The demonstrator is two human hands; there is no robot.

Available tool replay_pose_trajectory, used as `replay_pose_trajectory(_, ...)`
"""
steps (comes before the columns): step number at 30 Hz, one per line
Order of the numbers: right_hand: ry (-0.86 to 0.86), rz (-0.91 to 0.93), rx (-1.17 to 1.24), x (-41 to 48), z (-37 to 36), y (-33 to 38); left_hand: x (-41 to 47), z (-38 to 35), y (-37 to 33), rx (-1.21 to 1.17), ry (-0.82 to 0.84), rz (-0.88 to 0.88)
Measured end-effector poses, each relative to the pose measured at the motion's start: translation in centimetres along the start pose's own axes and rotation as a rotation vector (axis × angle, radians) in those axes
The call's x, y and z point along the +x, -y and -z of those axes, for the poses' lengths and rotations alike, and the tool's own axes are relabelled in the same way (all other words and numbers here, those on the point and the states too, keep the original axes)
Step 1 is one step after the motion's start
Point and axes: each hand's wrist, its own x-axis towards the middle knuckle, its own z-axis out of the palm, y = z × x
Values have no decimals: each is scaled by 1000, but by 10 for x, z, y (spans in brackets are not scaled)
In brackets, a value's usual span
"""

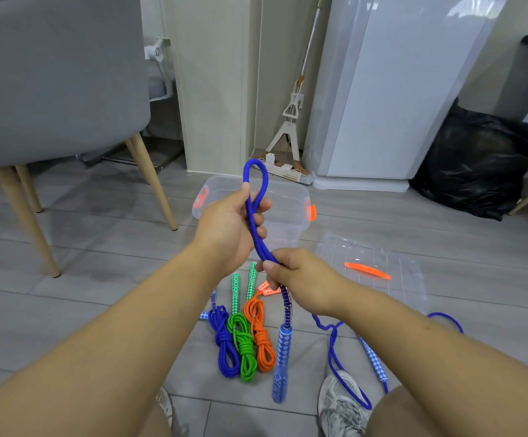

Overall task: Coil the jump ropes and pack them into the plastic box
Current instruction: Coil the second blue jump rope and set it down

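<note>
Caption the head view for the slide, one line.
Left hand and right hand grip a looped blue rope over three coiled ropes; open box and lid lie on the floor.

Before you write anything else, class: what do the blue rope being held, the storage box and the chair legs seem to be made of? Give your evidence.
Blue rope: braided synthetic cord, probably; ribbed weave, slight sheen. Storage box: clear glossy plastic; the floor shows through its walls. Chair legs: pale matte wood, likely; even tan colour, grain too fine to confirm.
</note>
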Motion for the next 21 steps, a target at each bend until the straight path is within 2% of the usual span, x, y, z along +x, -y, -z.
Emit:
replay_pose_trajectory(5,-31,24,-13,0,1,-5,-1,4,2,-3,57,-13)
replay_pose_trajectory(9,-23,20,-30,-1,2,-8,-3,6,6,91,60,-51)
replay_pose_trajectory(13,-24,27,-75,-4,5,-8,-2,6,9,154,56,-141)
replay_pose_trajectory(16,-52,56,-173,-8,10,-10,2,9,8,153,17,-203)
replay_pose_trajectory(21,26,-38,-299,-21,25,-30,12,22,4,174,-59,-219)
